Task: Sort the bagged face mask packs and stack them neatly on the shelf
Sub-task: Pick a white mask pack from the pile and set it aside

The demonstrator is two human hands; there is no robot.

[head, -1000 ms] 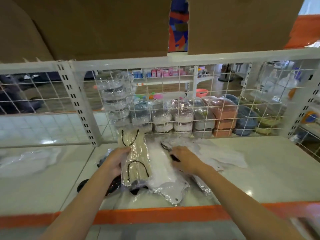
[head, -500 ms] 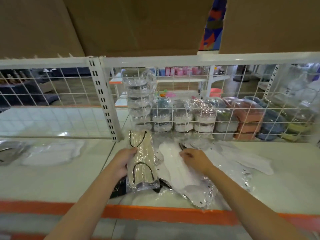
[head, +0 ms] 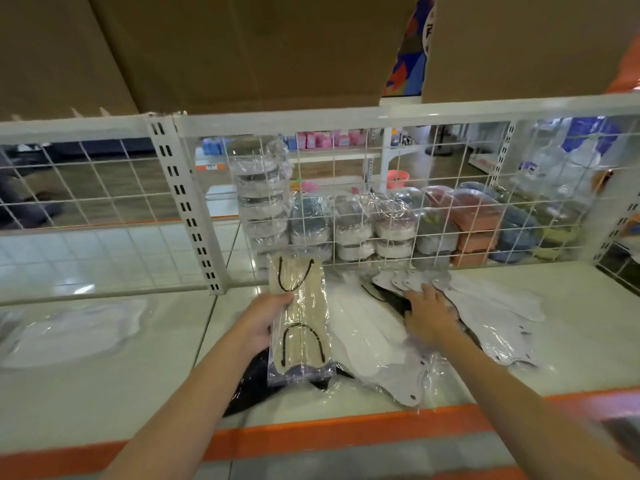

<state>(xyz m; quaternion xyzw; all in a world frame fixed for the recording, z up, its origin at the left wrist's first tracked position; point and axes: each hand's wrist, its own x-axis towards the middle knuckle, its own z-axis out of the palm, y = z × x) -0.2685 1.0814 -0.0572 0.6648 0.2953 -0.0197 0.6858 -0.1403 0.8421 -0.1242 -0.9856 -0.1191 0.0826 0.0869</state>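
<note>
My left hand (head: 260,323) grips a clear bag of beige masks with black ear loops (head: 300,320), holding it lengthwise over a black mask pack (head: 250,385) on the white shelf (head: 104,393). To its right lies a bagged white mask pack (head: 372,336). My right hand (head: 427,315) rests with spread fingers on a pile of bagged white and black mask packs (head: 491,311) near the wire grid. Another white mask pack (head: 74,332) lies apart at the left.
A white wire grid (head: 381,216) backs the shelf, with a slotted upright (head: 187,206) at centre-left. Behind it stand stacked wrapped containers (head: 356,230). Cardboard boxes (head: 221,46) sit overhead. An orange strip (head: 329,434) edges the shelf front.
The view has shifted left and up. My right hand slid right and back, from the white pack onto the pile by the grid. My left hand keeps its hold on the beige pack.
</note>
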